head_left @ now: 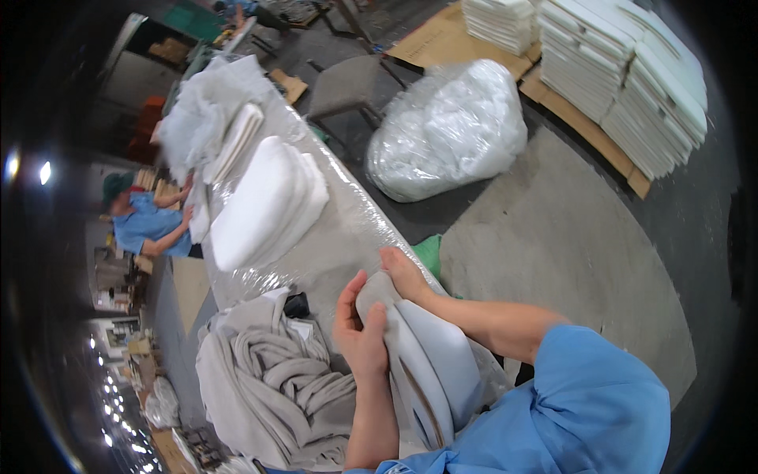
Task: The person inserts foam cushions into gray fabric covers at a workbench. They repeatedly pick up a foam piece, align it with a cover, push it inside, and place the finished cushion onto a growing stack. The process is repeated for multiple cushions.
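A grey-and-white padded piece (426,355), which looks like a cushion in a grey fabric cover, stands tilted against my body at the table's near end. My left hand (365,336) curls round its grey upper corner, thumb on the near face and fingers on the far side. Around the other side of that corner, my right hand (404,275) grips, its fingertips partly hidden by the cloth. A slit with a brown edge runs along the padded piece's side. Left of my left forearm lies a heap of grey fabric covers (276,387), with a small black item (297,306) beside it.
White padding sheets (268,205) are stacked on the plastic-wrapped table (347,213). A co-worker (150,217) in blue stands at its left side. Beyond lie a plastic bag of white filling (450,130), a grey chair (345,85) and stacked white foam pads (624,71) on cardboard.
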